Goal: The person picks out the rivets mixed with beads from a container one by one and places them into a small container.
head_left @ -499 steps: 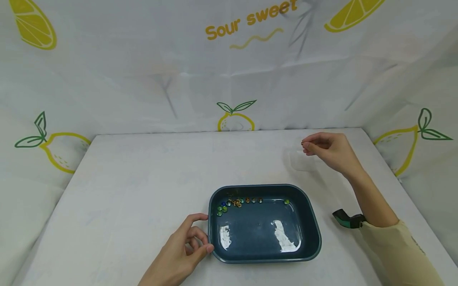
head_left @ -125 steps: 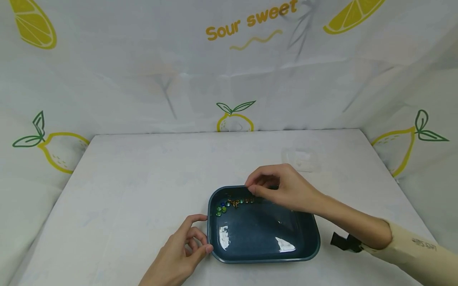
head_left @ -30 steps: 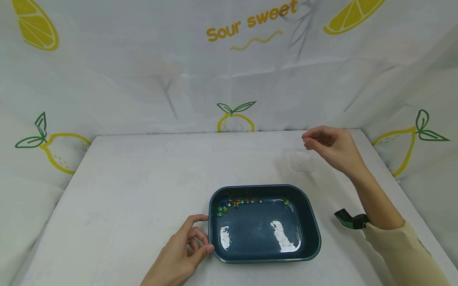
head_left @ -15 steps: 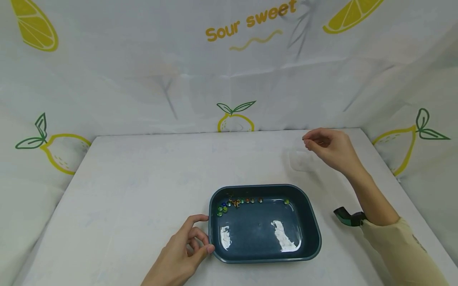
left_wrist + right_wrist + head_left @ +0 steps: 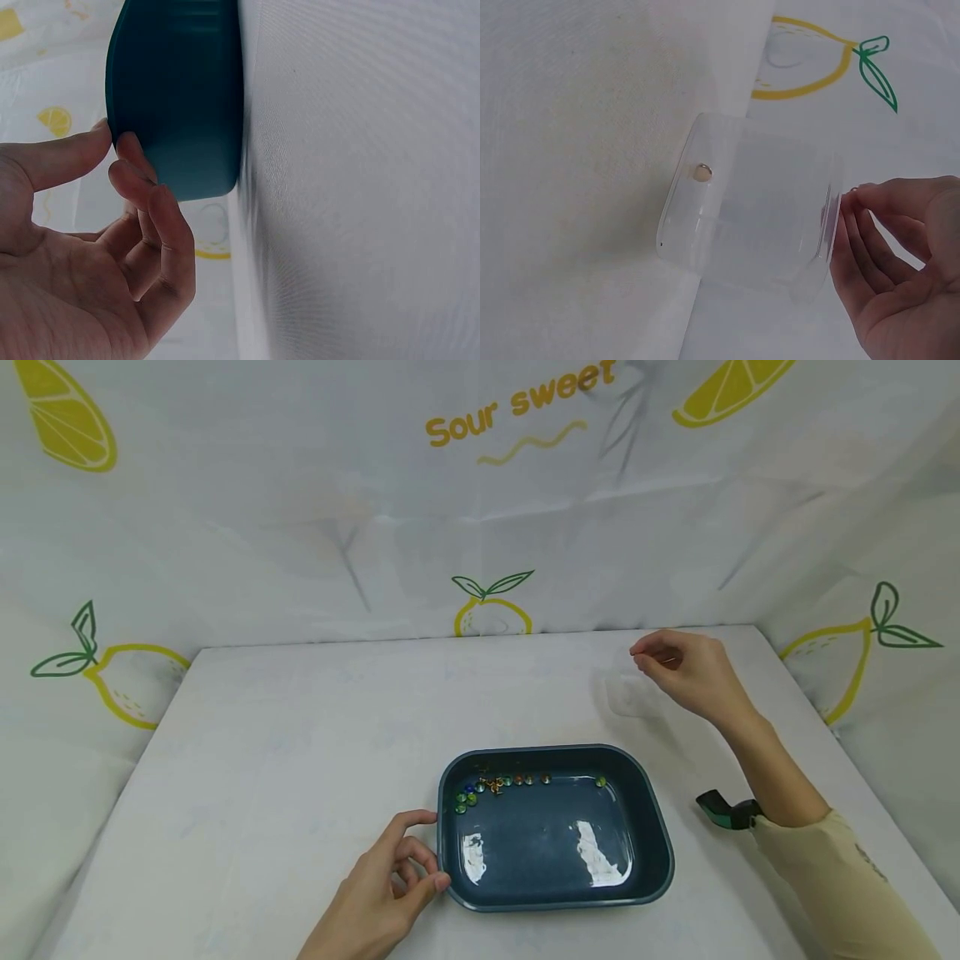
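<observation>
1. Over the far right of a white tabletop (image 5: 300,718), a person's right hand's grip (image 5: 693,675) hovers at the mouth of a clear container (image 5: 769,206), its fingers loosely bent and the tips of thumb and forefinger slightly parted, clasping nothing that can be seen.
2. Inside the container, near its base, a small shiny gold-toned bead (image 5: 703,172) shows through the see-through wall; whether it touches the bottom cannot be told.
3. At the near side of the tabletop, the left hand's grip (image 5: 375,885) lightly holds a dark blue tray (image 5: 525,852), thumb at the rim and bent forefinger against the outer wall, the other fingers curled below.
4. Within the tray, to the left, green beads (image 5: 461,809) cluster just beside a blue bead (image 5: 470,788), while gold trinkets (image 5: 496,786) lie in a small tangle near the far wall.
5. Along that same wall, a row of amber and clear beads (image 5: 518,780) runs rightward from the trinkets; a lone green bead (image 5: 601,782) sits well apart toward the right end.
6. Beneath the right forearm, a black and green strap (image 5: 726,811) juts from the edge of a beige sleeve (image 5: 847,885).
7. Behind the scene, a white backdrop (image 5: 262,527) carries lemon prints (image 5: 493,615) and orange lettering (image 5: 520,403) that reads "Sour sweet."
</observation>
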Demonstrator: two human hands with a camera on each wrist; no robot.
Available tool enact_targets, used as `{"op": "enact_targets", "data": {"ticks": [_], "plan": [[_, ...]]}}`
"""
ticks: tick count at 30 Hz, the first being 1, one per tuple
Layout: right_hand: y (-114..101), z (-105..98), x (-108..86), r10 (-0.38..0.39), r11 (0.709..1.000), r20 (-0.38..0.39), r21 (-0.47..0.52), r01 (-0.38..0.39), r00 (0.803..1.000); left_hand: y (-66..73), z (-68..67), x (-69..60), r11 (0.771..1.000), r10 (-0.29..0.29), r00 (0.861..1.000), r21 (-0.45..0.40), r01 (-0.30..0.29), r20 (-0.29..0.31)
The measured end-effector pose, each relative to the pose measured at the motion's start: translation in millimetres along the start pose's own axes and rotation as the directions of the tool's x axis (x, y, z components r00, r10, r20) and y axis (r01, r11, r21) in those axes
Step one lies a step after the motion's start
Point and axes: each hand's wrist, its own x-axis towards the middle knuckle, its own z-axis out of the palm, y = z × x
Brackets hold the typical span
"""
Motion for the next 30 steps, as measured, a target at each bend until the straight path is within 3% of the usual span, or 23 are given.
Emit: {"op": "enact_targets", "data": {"ticks": [30], "plan": [[6.4, 8.3, 0.7, -0.037, 0.999, 0.027, -0.017, 0.038, 0.999, -0.5, 0.5, 0.5, 1.0, -0.003, 1.0, -0.006, 0.003, -0.004]]}}
